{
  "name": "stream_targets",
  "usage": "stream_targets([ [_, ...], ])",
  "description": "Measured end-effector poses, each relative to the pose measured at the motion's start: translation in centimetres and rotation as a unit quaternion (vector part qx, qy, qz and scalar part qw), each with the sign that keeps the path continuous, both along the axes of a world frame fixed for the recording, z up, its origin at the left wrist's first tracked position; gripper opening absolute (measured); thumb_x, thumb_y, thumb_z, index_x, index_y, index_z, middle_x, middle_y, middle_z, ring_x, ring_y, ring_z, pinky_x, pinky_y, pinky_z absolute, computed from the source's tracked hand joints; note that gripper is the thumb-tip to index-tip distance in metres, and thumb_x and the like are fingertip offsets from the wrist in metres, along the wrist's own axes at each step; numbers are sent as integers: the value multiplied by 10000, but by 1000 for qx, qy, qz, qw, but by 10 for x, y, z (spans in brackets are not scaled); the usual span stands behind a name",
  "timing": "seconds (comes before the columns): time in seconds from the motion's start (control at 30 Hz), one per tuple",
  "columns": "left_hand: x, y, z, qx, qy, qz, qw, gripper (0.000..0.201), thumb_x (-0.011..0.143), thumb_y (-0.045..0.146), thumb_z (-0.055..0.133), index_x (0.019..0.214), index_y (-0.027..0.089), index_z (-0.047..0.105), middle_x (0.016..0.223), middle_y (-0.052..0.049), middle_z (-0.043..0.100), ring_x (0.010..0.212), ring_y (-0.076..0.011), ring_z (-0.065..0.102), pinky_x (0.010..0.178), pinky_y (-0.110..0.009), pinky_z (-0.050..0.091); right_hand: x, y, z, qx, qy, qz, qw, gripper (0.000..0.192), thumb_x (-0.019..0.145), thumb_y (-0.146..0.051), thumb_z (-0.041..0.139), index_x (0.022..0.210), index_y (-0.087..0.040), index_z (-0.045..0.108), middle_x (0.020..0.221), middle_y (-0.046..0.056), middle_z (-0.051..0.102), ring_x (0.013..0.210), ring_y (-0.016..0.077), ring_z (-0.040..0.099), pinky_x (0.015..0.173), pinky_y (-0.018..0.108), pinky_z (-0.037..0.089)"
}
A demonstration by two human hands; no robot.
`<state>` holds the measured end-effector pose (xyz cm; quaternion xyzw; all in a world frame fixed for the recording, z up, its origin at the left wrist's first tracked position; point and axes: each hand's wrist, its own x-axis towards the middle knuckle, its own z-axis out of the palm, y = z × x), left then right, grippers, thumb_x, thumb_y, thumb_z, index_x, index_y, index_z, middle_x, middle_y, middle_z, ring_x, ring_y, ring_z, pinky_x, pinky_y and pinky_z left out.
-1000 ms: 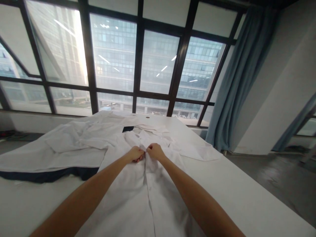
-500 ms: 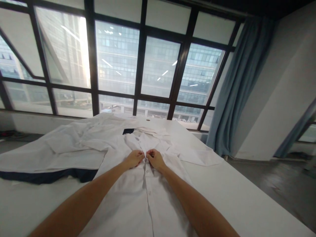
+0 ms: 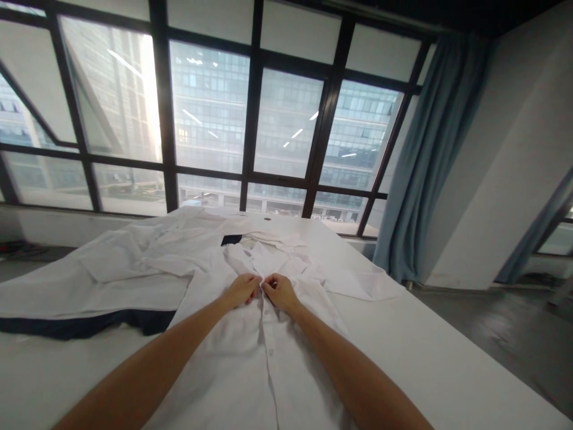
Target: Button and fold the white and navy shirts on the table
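A white button-up shirt [image 3: 233, 364] lies front side up on the white table [image 3: 421, 346], its collar pointing away from me. Both hands meet at its front placket, a little below the collar. My left hand [image 3: 244, 289] pinches the fabric edge from the left side. From the right, my right hand [image 3: 278, 291] pinches the same strip, its fingertips almost touching those of the left. Whatever button sits between the fingertips is hidden. Below the hands, several small buttons run down the placket toward me.
More white garments [image 3: 129, 245] lie heaped on the left, with a dark navy cloth [image 3: 89, 322] showing under them. A small dark patch [image 3: 231, 239] lies beyond the collar. Windows [image 3: 286, 125] stand behind the table, and a blue curtain [image 3: 430, 173] hangs at right.
My fingertips have drawn slightly closer together at the placket. The shirt lies as before, and the view has shifted a little.
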<state>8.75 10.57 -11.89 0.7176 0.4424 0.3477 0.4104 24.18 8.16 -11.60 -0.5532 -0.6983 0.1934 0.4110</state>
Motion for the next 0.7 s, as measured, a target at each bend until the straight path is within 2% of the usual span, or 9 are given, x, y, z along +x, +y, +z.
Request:
stream_targets([
  [0.1,0,-1,0,6,5,11,1000,328,793,464,475,688,163,551,457,60,474,350,-72,414,383,-191,289,-2,-2,1,6,-15,-4,1000,123,773,-247,572,754,-145,638,679,25,670,598,113,586,567,193,433],
  [0.2,-1,-2,0,1,20,21,1000,291,801,413,466,667,165,538,458,56,475,357,-70,411,391,-190,284,-2,-1,0,2,-14,7,1000,137,769,-253,580,770,-138,655,692,29,676,611,115,585,577,194,431],
  [0.53,-1,-3,2,20,45,49,998,259,826,382,456,725,165,557,475,56,496,378,-88,445,418,-200,323,3,9,-1,-37,4,7,999,181,757,-250,519,674,-138,635,586,-13,600,551,96,503,528,184,358],
  [0.7,-2,-8,8,65,111,55,990,254,854,320,449,725,159,598,504,31,548,443,-111,516,484,-213,374,3,9,-3,-50,-4,37,998,217,789,-268,504,687,-136,643,539,-23,569,516,96,491,512,188,355],
])
